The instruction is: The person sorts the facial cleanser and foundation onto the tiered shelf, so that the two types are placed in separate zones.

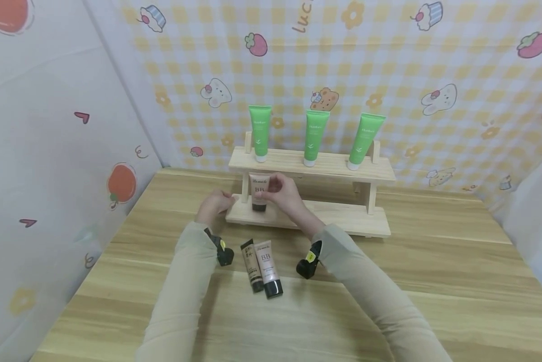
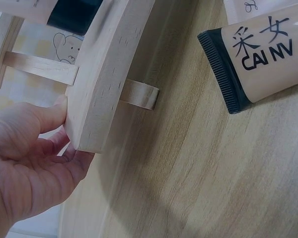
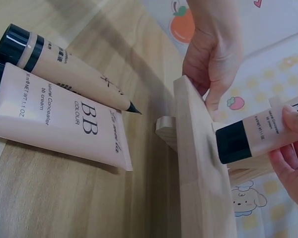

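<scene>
A pink BB cream tube (image 1: 259, 182) with a black cap stands cap down at the left end of the lower shelf (image 1: 339, 213) of a wooden two-tier rack. My right hand (image 1: 286, 195) pinches it between thumb and fingers; in the right wrist view the black cap (image 3: 233, 143) is right at the shelf's surface. My left hand (image 2: 32, 166) grips the shelf's left end, thumb on top and fingertips curled underneath. On the table before the rack lie a second BB cream tube (image 1: 267, 266) and a tan CAI NV tube (image 1: 251, 264), side by side.
Three green tubes, at left (image 1: 260, 131), middle (image 1: 315, 137) and right (image 1: 366, 138), stand caps down on the upper shelf (image 1: 284, 158). A checked, cartoon-printed cloth (image 1: 180, 100) hangs behind the wooden table (image 1: 434, 271). Another printed cloth (image 1: 49, 151) borders the left side.
</scene>
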Demonstrator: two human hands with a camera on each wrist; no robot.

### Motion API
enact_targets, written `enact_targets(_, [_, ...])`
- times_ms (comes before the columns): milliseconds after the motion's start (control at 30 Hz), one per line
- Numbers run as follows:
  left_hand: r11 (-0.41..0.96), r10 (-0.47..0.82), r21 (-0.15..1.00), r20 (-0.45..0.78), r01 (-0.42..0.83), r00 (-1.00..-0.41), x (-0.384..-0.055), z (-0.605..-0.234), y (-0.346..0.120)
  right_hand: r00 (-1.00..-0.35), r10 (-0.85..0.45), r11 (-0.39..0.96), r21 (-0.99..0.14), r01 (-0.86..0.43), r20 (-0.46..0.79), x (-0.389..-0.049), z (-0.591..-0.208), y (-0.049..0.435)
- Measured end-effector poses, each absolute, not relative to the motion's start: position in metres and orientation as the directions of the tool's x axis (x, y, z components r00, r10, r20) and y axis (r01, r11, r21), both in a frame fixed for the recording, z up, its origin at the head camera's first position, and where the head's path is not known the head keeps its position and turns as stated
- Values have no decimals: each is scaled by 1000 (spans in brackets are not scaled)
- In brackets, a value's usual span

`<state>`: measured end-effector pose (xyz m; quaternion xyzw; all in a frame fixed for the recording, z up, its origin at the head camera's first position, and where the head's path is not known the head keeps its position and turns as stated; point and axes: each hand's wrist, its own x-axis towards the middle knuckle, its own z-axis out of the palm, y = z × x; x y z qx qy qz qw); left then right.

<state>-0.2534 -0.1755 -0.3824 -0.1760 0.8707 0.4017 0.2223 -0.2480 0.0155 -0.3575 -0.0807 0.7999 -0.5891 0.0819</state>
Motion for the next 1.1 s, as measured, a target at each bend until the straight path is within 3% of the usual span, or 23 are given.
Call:
enact_targets(467, [618,-123,628,-517,-473,-847,-252,-380,-173,-959,-282,293,-953,-77,-10,-249,-366,14])
enact_targets(833, [615,-146,611,-532,-498,-834,-251,-383,-174,-957,-284,347,-937,-44,-60,-245,-368,17])
enact_targets(1100, [612,-127,618,-539,-494,-832,-253,-381,-174,-948,-248,538,-842,36,-199,-244,-361,30])
